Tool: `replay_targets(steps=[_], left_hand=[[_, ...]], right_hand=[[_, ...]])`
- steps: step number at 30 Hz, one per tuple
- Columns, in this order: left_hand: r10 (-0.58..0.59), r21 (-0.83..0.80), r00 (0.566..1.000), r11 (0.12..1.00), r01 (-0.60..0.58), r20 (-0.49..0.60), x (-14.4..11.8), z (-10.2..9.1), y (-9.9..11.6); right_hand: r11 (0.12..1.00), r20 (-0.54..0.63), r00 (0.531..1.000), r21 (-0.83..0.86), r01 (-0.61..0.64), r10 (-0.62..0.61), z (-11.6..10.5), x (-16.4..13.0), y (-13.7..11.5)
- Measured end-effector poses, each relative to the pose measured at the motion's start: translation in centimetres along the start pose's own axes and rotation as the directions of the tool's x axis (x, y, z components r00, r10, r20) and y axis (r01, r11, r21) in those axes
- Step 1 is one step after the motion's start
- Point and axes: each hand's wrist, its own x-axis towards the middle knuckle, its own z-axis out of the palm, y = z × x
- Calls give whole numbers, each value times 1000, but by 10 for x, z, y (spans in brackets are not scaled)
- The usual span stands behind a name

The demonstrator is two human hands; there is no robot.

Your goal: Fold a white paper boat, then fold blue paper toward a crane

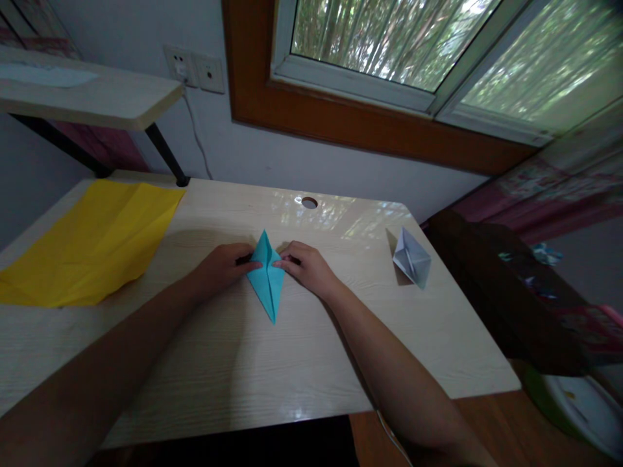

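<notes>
A blue folded paper [270, 288], shaped like a long diamond with a crease or slit down its middle, is held just over the middle of the table. My left hand [228, 264] pinches its left edge, thumb on top and fingers behind. On the opposite edge my right hand [305, 264] grips it the same way, its thumb near the centre line. One point of the paper faces the wall and the longer point faces me. Fingertips behind the paper are hidden.
Yellow paper [102, 240] covers the table's left side. A folded grey-white paper piece [411, 258] stands at the right. The pale table [302, 370] has a round cable hole [309, 203] near its back edge. A raised shelf [121, 107] is at the back left, below a socket [195, 68].
</notes>
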Motion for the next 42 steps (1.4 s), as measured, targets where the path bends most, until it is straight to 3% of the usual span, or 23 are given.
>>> replay_targets(steps=[6, 12, 17, 27, 33, 42], left_hand=[[71, -44, 997, 997, -69, 42, -1, 1, -3], [129, -36, 992, 991, -129, -15, -4, 0, 1], [170, -66, 985, 983, -171, -25, -4, -1, 3], [249, -113, 958, 957, -266, -144, -8, -5, 21], [261, -107, 940, 951, -290, -221, -8, -2, 24], [240, -155, 938, 946, -283, -251, -9, -4, 22]], right_hand=[[992, -15, 999, 119, 50, -49, 1, 1, -1], [977, -4, 1000, 211, 13, -12, 3, 2, -7], [990, -23, 999, 135, 36, -34, 5, 0, -10], [972, -101, 970, -110, 209, -220, 2, -3, -18], [965, -24, 977, -163, 206, -212, 3, -2, -22], [970, -4, 982, -159, 185, -188, 6, -3, -19]])
